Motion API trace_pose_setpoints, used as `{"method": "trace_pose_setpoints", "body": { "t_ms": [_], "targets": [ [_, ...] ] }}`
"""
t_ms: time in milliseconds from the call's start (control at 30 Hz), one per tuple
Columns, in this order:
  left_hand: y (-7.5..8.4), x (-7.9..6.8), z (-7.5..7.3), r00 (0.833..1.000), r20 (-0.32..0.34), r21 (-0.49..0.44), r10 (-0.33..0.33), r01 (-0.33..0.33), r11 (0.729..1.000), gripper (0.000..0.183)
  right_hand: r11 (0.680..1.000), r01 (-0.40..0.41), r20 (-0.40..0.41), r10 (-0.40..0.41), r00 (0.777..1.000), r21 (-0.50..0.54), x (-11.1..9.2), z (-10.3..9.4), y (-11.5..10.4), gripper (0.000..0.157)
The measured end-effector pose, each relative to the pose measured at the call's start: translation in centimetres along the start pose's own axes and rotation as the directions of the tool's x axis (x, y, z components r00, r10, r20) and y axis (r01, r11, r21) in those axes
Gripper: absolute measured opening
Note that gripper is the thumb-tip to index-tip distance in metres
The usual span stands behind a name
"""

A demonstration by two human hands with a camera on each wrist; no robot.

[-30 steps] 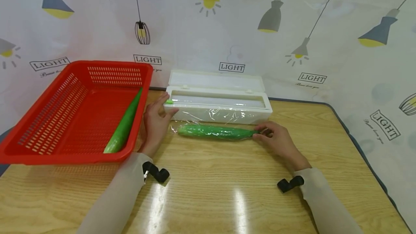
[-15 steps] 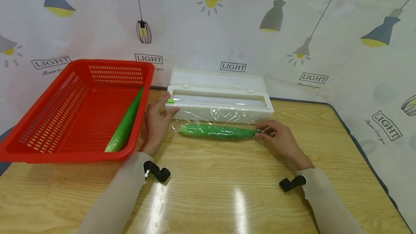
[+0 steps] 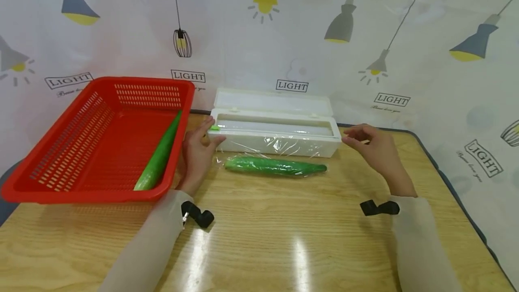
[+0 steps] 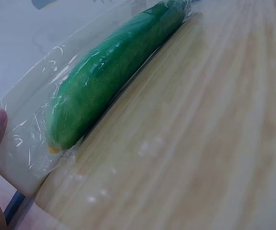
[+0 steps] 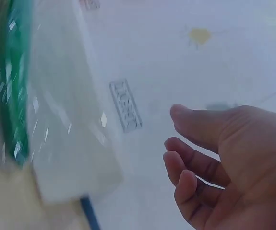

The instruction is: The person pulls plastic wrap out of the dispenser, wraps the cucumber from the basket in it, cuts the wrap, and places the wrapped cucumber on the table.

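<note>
Right hand [image 3: 377, 152] is held loosely curled, empty, just beside the box [image 3: 279, 144] — left of that hand the film-covered cucumber [image 3: 275, 166] is laid, lengthwise toward the nearer left hand [image 3: 196, 153], by which the box is gripped.

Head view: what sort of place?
Probably a staged tabletop workspace, possibly a recording setup: a wood-grain table, a lamp-printed backdrop behind it, and a cling-film dispenser on top.
</note>
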State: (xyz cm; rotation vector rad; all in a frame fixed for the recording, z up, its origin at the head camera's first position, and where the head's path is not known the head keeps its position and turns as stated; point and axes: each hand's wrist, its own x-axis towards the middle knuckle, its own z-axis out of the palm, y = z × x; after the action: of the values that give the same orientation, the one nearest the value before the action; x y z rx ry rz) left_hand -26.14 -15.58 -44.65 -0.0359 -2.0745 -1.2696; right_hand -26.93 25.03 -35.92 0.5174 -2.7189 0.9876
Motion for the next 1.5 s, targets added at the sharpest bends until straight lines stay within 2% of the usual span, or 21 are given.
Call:
{"method": "trace_pose_setpoints", "body": {
  "t_ms": [67, 167, 300, 433, 700, 867, 1000, 1300, 1500],
  "targets": [
    [0.0, 0.0, 0.1, 1.000, -0.006, -0.019, -0.014, 0.014, 1.000, 0.053, 0.998, 0.046, 0.007, -0.046, 0.999, 0.031, 1.0, 0.3, -1.6, 0.030],
    [-0.2, -0.1, 0.1, 0.999, -0.008, -0.060, -0.054, 0.053, 0.997, 0.054, 0.989, 0.110, 0.058, -0.116, 0.992, 0.094, 2.7, 1.5, -4.5, 0.026],
    [-0.4, -0.2, 0.2, 0.996, 0.011, -0.125, -0.090, 0.091, 0.988, 0.054, 0.970, 0.203, 0.122, -0.219, 0.968, 0.132, 4.8, 3.7, -8.2, 0.021],
    [-0.5, 0.0, 0.2, 0.995, 0.016, -0.156, -0.096, 0.097, 0.983, 0.054, 0.953, 0.277, 0.138, -0.293, 0.946, 0.124, 6.3, 6.1, -11.0, 0.020],
    [-0.4, 0.1, 0.0, 0.997, 0.015, -0.142, -0.075, 0.076, 0.987, 0.050, 0.930, 0.324, 0.172, -0.352, 0.920, 0.171, 8.3, 11.5, -15.2, 0.018],
    [-0.5, 0.1, 0.1, 0.996, 0.004, -0.164, -0.090, 0.090, 0.982, 0.049, 0.936, 0.321, 0.214, -0.347, 0.913, 0.144, 9.6, 14.9, -16.6, 0.021],
    [-0.6, 0.1, 0.0, 0.995, 0.001, -0.175, -0.098, 0.096, 0.980, 0.049, 0.941, 0.330, 0.234, -0.339, 0.911, 0.081, 10.4, 16.5, -17.3, 0.020],
    [0.0, 0.0, 0.1, 0.994, -0.011, -0.115, -0.107, 0.105, 0.988, 0.050, 0.931, 0.351, 0.297, -0.309, 0.904, -0.101, 11.0, 17.8, -18.8, 0.018],
    [-0.3, -0.1, -0.1, 0.994, -0.017, -0.106, -0.108, 0.106, 0.989, 0.049, 0.907, 0.397, 0.312, -0.339, 0.887, -0.142, 11.2, 18.2, -19.0, 0.017]
  ]
}}
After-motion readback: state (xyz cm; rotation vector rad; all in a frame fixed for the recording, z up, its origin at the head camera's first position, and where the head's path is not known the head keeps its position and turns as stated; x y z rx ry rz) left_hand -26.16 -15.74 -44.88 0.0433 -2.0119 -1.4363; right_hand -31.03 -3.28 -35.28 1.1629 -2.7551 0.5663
